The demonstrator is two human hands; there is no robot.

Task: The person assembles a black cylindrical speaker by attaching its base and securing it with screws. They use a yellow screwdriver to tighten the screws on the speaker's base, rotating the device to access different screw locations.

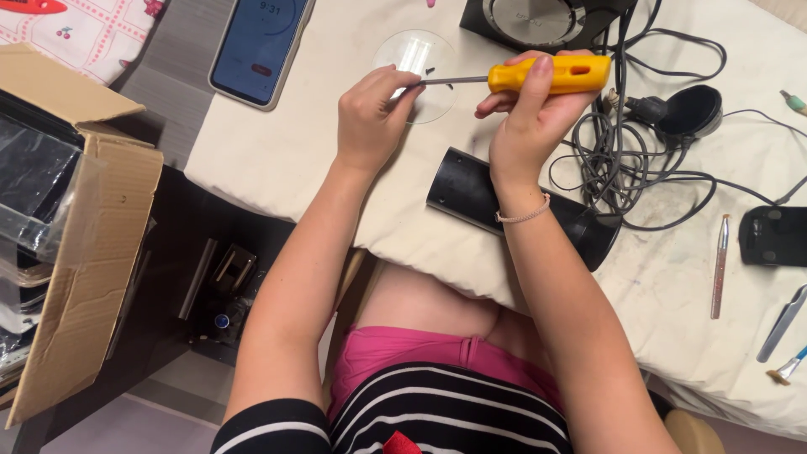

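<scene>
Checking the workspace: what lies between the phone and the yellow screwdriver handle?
Head view: the left hand pinching the screwdriver shaft, over a clear round disc.

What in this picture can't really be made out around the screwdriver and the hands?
Head view:
- Screwdriver tip: hidden in the left hand fingers.
- Black cylinder: its middle is covered by the right hand's wrist.
- Round device: cut off by the top edge.
- Cardboard box contents: blurred behind plastic.

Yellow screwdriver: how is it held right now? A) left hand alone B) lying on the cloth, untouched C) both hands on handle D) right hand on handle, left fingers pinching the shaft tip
D: the right hand wraps the yellow screwdriver handle while the left hand pinches the dark shaft near its tip, above the clear disc.
</scene>
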